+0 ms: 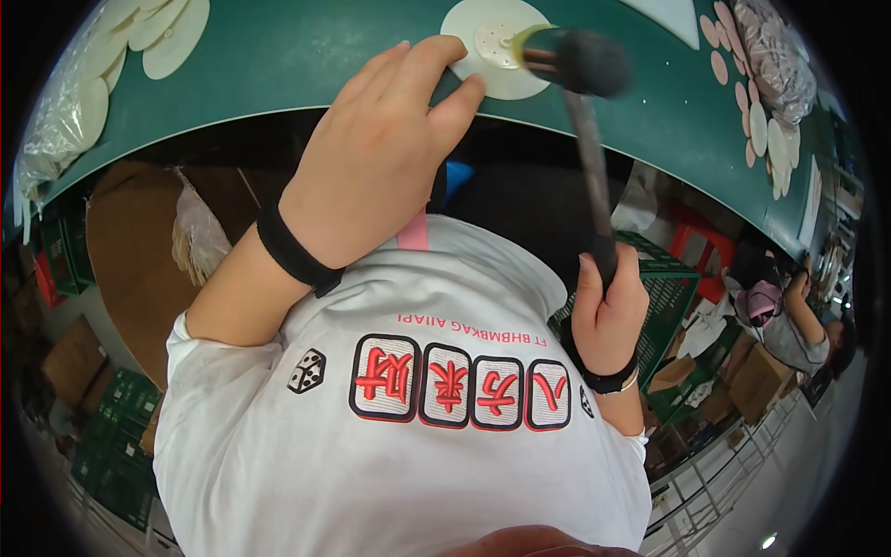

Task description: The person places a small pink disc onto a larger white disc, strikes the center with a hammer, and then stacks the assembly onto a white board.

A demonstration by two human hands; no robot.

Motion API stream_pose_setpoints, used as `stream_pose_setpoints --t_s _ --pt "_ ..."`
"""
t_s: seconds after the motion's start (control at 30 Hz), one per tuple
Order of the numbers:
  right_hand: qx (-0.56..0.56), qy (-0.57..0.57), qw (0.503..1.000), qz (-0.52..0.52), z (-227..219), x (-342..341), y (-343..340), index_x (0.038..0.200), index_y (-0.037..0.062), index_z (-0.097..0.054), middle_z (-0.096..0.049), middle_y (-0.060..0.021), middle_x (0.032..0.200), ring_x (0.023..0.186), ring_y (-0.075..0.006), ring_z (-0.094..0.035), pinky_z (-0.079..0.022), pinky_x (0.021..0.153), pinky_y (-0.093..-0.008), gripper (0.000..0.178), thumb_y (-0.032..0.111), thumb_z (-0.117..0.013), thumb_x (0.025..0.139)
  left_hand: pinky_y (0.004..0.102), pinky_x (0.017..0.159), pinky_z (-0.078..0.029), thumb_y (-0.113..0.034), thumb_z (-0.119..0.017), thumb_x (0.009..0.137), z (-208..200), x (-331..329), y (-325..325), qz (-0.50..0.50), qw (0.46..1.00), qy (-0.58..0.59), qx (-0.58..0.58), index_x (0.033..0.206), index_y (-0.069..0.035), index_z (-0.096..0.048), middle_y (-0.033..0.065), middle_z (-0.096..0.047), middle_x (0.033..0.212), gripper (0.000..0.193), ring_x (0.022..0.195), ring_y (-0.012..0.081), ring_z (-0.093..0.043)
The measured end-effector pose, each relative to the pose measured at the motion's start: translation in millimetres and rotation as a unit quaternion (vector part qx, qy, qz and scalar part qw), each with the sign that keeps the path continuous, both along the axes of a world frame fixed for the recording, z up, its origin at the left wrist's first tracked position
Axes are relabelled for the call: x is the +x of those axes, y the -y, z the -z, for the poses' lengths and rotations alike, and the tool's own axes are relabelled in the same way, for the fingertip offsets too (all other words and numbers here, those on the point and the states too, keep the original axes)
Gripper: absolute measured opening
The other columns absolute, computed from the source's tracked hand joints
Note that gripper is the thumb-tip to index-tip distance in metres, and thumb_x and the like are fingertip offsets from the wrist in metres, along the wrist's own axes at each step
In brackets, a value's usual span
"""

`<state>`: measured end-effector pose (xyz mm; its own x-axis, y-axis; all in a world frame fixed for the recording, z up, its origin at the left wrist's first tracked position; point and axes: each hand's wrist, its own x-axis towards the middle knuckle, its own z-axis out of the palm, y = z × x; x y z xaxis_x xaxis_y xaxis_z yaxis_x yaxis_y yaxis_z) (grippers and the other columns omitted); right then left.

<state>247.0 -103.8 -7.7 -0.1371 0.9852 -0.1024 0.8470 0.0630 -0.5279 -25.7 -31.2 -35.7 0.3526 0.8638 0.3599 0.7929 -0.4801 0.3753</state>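
Observation:
My left hand [376, 148] reaches over the bench edge. Its thumb and forefinger rest, spread apart, on the left side of a thin cream-white disc [510, 86]. At the disc's middle is a smaller round part [492, 46] with small holes and a raised centre. My right hand [608, 311] is closed round the dark grip of a mallet [585, 144], held upright in front of me. Its head, black at one end and yellowish at the other, is blurred above the disc's right side and hides part of it.
The green bench [325, 56] carries more cream discs [176, 37] at the left. Pinkish and cream oval pieces [733, 42] lie beside a plastic bag [775, 65] at the right. Cartons and green crates [664, 278] stand below. Another person [789, 316] is at far right.

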Motion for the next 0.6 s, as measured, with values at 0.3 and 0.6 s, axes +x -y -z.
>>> stream_pose_setpoints --t_s 0.3,0.6 --pt "0.008 0.006 1.0 -0.007 5 3 1 0.102 -0.0003 -0.058 -0.061 -0.0167 0.069 0.058 -0.0334 -0.062 -0.047 0.053 -0.0381 0.012 0.01 -0.064 0.097 0.0461 0.099 -0.049 0.003 -0.069 0.078 -1 2 -2 0.015 0.999 -0.015 0.027 0.119 -0.004 -0.066 0.0156 -0.059 0.123 0.042 0.111 0.0354 -0.06" --pt "0.029 -0.165 0.986 0.015 5 23 -3 0.104 0.0014 -0.057 -0.056 -0.0005 0.07 0.052 -0.0105 -0.049 -0.037 0.048 -0.0263 0.014 0.015 -0.06 0.102 0.045 0.108 -0.043 -0.011 -0.073 0.078 -10 1 -9 0.027 1.0 -0.002 -0.001 0.113 -0.005 -0.067 0.0117 -0.06 0.121 0.036 0.111 0.0287 -0.061"
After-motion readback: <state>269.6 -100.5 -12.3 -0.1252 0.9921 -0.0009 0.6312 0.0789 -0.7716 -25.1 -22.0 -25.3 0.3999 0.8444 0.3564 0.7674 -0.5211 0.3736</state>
